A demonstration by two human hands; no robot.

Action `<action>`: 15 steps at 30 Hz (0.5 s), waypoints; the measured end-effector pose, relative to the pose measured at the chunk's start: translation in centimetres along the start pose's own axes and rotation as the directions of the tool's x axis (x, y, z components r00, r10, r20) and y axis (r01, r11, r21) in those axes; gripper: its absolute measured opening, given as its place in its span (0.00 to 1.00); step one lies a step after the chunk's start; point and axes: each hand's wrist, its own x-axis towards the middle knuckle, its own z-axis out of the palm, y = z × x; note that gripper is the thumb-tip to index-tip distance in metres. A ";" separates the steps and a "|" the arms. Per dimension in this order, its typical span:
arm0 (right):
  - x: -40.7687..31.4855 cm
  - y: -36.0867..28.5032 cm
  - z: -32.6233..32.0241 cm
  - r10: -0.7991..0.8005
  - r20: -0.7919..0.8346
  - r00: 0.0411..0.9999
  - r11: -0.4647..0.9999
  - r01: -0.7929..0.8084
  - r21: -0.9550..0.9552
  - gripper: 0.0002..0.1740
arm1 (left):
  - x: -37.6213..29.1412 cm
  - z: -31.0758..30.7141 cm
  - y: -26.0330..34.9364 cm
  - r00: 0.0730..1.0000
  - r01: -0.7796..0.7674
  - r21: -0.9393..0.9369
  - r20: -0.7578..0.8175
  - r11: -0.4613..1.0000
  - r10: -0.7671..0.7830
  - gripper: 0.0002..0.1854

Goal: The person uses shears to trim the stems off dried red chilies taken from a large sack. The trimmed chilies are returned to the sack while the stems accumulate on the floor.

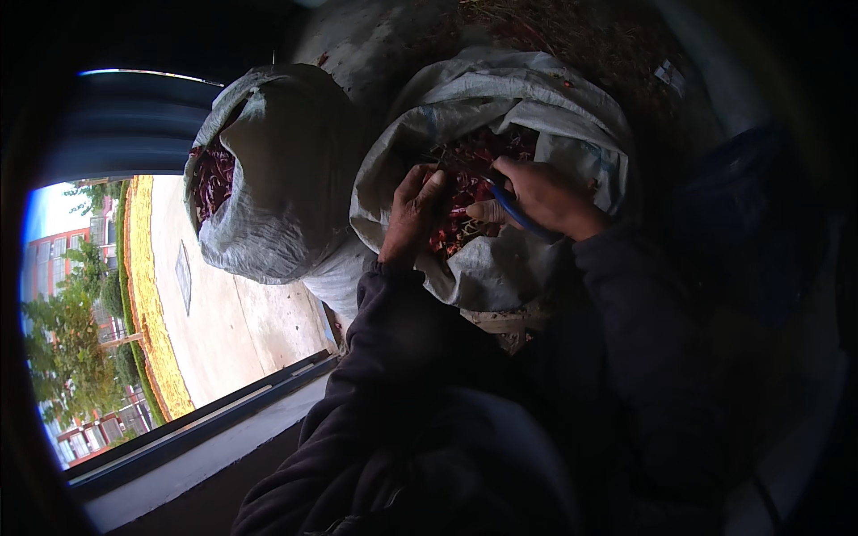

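A wide white woven sack (563, 110) stands before me with its rim rolled down. Dried red chili peppers (469, 191) with thin stems fill its mouth. My right hand (546, 194) is wrapped around blue-handled scissors (513, 208), whose dark blades reach left over the chilies. At the left side of the opening, my left hand (413, 211) pinches thin chili stems (448, 159) between thumb and fingers, close to the blade tips. Shadow and the fingers hide exactly which pepper these stems belong to.
Left of the open sack stands a second full white sack (281, 174), with dark red chilies (213, 179) showing through its gap. Loose stems and debris (536, 27) cover the floor behind. A doorway sill (201, 415) runs at the left, with bright pavement (228, 301) outside.
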 end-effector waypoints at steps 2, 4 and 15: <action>-0.2 -0.6 0.3 0.018 0.049 0.999 0.996 -0.022 0.082 0.31 | 0.2 -0.7 -0.5 0.999 0.004 0.031 0.038 1.000 -0.005 0.15; -0.5 -0.9 0.2 -0.021 0.039 0.999 0.992 0.015 0.127 0.30 | 0.2 -0.7 -0.5 0.999 -0.025 0.079 0.050 0.997 0.021 0.17; 0.1 -0.5 0.5 0.030 -0.104 0.994 0.975 -0.006 0.223 0.34 | 0.6 -0.8 -0.8 0.999 -0.026 0.014 -0.040 1.000 0.027 0.21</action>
